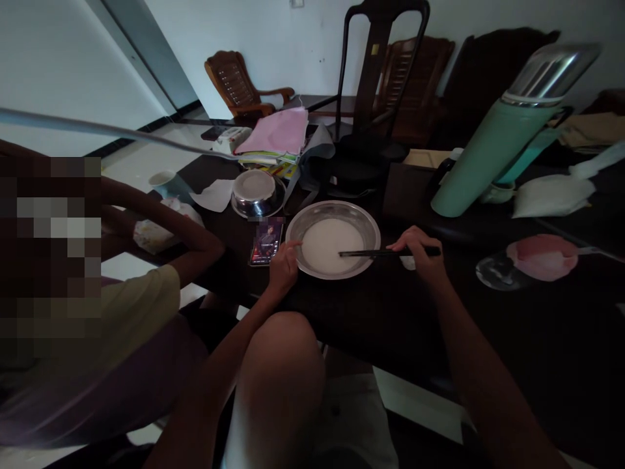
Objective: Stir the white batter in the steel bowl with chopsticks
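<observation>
A wide metal bowl [336, 212] stands on the dark table, holding a milky white liquid [319, 244]. My left hand [284, 268] is closed on the bowl's left rim, with a finger reaching over the edge. In my right hand [424, 253] is a pair of dark chopsticks [366, 253], held nearly level, their tips at the white liquid. Below the right hand a small white object [407, 262] shows in part; its kind is unclear. Close to my left hand lies a phone [263, 247] with its screen lit.
Another person [146, 306] sits at my left. An upturned metal bowl [254, 189], a cup [165, 182] and stacked papers [276, 133] are behind the phone. To the right stand a green thermos [493, 156], a white bag [554, 197] and a pink dish [547, 257].
</observation>
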Available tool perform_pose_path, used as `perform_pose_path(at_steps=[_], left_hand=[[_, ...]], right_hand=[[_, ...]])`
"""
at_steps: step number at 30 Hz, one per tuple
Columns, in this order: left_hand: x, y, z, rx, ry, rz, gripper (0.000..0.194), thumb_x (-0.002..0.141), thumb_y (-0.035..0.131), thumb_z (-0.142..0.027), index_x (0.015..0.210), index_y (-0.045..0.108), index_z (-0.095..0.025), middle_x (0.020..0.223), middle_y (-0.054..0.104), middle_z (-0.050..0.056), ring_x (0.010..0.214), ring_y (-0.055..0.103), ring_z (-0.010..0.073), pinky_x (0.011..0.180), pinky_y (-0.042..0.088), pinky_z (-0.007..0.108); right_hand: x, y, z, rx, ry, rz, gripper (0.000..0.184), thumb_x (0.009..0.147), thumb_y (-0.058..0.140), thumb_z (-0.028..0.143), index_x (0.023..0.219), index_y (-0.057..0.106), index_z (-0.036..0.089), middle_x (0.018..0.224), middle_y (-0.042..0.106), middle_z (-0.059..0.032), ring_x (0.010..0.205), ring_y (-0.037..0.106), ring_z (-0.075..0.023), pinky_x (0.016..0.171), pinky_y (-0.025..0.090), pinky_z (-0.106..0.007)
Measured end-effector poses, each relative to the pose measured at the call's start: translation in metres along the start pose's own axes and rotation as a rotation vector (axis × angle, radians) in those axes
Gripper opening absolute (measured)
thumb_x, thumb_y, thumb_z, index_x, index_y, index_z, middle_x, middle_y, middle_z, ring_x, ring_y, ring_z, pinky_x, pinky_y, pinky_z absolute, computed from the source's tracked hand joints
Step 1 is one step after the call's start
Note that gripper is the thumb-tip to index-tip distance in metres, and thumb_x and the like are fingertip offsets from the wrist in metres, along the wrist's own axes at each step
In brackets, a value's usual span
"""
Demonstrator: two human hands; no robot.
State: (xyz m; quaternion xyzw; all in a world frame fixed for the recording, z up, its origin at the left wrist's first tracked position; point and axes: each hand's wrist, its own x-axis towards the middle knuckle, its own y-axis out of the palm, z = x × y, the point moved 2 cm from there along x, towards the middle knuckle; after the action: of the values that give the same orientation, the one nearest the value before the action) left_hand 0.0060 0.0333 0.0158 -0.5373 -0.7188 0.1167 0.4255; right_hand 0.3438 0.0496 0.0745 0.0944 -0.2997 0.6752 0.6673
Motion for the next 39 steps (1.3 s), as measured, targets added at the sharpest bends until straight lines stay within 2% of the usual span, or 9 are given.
perform_pose_path(at_steps=[6, 12, 18, 23, 28, 31, 35, 37, 39], left_hand=[[0.001, 0.000, 0.000, -0.003, 0.006, -0.002, 0.065, 0.109, 0.016, -0.051, 0.112, 0.072, -0.018, 0.114, 0.076, 0.016, 0.107, 0.073, 0.0281, 0.095, 0.056, 0.043], [0.001, 0.001, 0.003, -0.025, 0.004, -0.012, 0.063, 0.109, 0.019, -0.052, 0.112, 0.072, -0.017, 0.113, 0.076, 0.016, 0.107, 0.072, 0.0286, 0.095, 0.055, 0.043], [0.000, 0.000, 0.002, -0.035, 0.025, 0.004, 0.067, 0.110, 0.016, -0.055, 0.115, 0.071, -0.018, 0.112, 0.076, 0.015, 0.107, 0.072, 0.0267, 0.095, 0.056, 0.042], [-0.001, -0.004, 0.003, -0.044, 0.071, 0.043, 0.071, 0.110, 0.015, -0.060, 0.121, 0.069, -0.015, 0.114, 0.075, 0.018, 0.105, 0.073, 0.0285, 0.091, 0.057, 0.044], [-0.001, -0.009, 0.005, -0.059, 0.091, 0.084, 0.069, 0.110, 0.016, -0.060, 0.123, 0.068, -0.017, 0.114, 0.075, 0.016, 0.106, 0.072, 0.0285, 0.093, 0.056, 0.045], [-0.001, -0.010, 0.007, -0.064, 0.091, 0.112, 0.068, 0.110, 0.017, -0.061, 0.123, 0.068, -0.018, 0.113, 0.075, 0.015, 0.103, 0.071, 0.0278, 0.092, 0.055, 0.045], [-0.002, -0.010, 0.009, -0.071, 0.082, 0.118, 0.068, 0.109, 0.017, -0.062, 0.125, 0.067, -0.019, 0.114, 0.074, 0.014, 0.106, 0.070, 0.0280, 0.094, 0.054, 0.045], [-0.002, -0.009, 0.010, -0.070, 0.086, 0.106, 0.068, 0.109, 0.017, -0.062, 0.124, 0.067, -0.019, 0.113, 0.074, 0.014, 0.104, 0.071, 0.0277, 0.092, 0.055, 0.044], [-0.002, -0.008, 0.010, -0.069, 0.090, 0.099, 0.068, 0.110, 0.017, -0.062, 0.123, 0.067, -0.019, 0.111, 0.074, 0.014, 0.103, 0.071, 0.0275, 0.090, 0.055, 0.043]], right_hand=[[0.000, 0.010, 0.005, -0.023, -0.003, 0.082, 0.026, 0.094, 0.071, 0.048, 0.079, 0.082, 0.030, 0.084, 0.082, -0.0027, 0.082, 0.070, -0.0232, 0.078, 0.057, -0.042], [0.002, 0.002, 0.005, -0.035, 0.012, 0.024, 0.046, 0.103, 0.056, 0.050, 0.067, 0.075, 0.028, 0.073, 0.078, -0.0042, 0.078, 0.069, -0.0233, 0.080, 0.056, -0.044], [0.001, 0.017, 0.007, -0.002, 0.065, 0.085, 0.031, 0.097, 0.068, 0.050, 0.081, 0.081, 0.027, 0.096, 0.085, -0.0053, 0.086, 0.075, -0.0224, 0.071, 0.057, -0.037], [0.002, 0.008, 0.010, 0.080, 0.147, -0.056, 0.051, 0.101, 0.059, 0.056, 0.064, 0.075, 0.024, 0.071, 0.078, -0.0050, 0.069, 0.074, -0.0220, 0.071, 0.059, -0.039], [0.005, 0.030, 0.022, -0.002, 0.181, 0.128, 0.035, 0.094, 0.071, 0.056, 0.076, 0.079, 0.027, 0.085, 0.083, -0.0040, 0.078, 0.076, -0.0223, 0.070, 0.060, -0.036], [0.007, 0.032, 0.022, -0.015, 0.172, 0.071, 0.036, 0.094, 0.072, 0.056, 0.074, 0.077, 0.027, 0.088, 0.084, -0.0041, 0.079, 0.076, -0.0220, 0.072, 0.060, -0.036], [0.004, 0.021, 0.017, 0.014, 0.148, -0.037, 0.042, 0.103, 0.060, 0.050, 0.073, 0.079, 0.027, 0.075, 0.077, -0.0028, 0.071, 0.069, -0.0202, 0.068, 0.056, -0.036], [0.002, 0.021, 0.015, -0.008, 0.145, -0.043, 0.037, 0.102, 0.062, 0.047, 0.076, 0.080, 0.029, 0.074, 0.075, -0.0020, 0.071, 0.068, -0.0198, 0.068, 0.055, -0.036], [0.000, 0.025, 0.014, -0.024, 0.138, 0.039, 0.029, 0.099, 0.068, 0.048, 0.082, 0.081, 0.029, 0.080, 0.078, -0.0030, 0.075, 0.070, -0.0215, 0.067, 0.055, -0.037]])
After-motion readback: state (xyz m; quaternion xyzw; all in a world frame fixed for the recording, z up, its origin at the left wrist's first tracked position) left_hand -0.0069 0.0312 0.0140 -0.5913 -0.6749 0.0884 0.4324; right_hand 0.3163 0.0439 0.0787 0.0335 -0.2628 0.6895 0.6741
